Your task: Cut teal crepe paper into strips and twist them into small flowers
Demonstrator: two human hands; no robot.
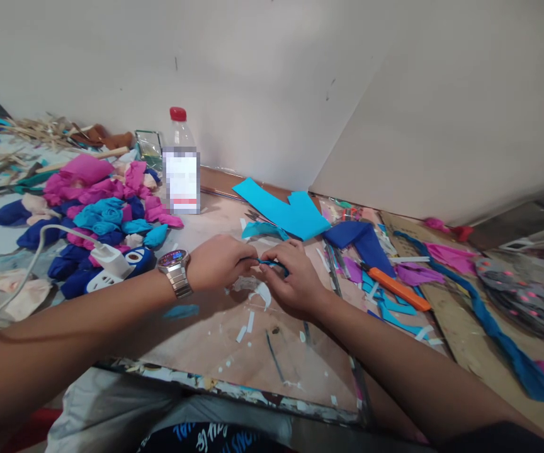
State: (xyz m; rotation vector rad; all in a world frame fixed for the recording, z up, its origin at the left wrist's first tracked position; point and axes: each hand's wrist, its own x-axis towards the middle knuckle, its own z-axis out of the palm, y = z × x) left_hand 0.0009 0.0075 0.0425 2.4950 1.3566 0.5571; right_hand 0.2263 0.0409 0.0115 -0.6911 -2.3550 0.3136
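My left hand (220,261), with a metal-banded watch (175,272) on its wrist, pinches one end of a small blue strip (279,267) that looks like crepe paper. The fingers of my right hand (296,277) are closed on the same strip, close to the left fingertips. Much of the strip is hidden by the fingers. Just behind the hands lies a loose turquoise paper piece (265,230). Larger folded turquoise paper (295,214) rests beyond it, against the wall's foot. White scraps (248,327) lie on the board (206,352) below my hands.
Rolled pink, blue and turquoise paper flowers (104,214) crowd the left side, beside a white charger (114,261) with its cable. A red-capped bottle (182,157) stands behind. To the right lie an orange cutter (398,289), dark blue paper (361,242) and a long blue strip (480,314).
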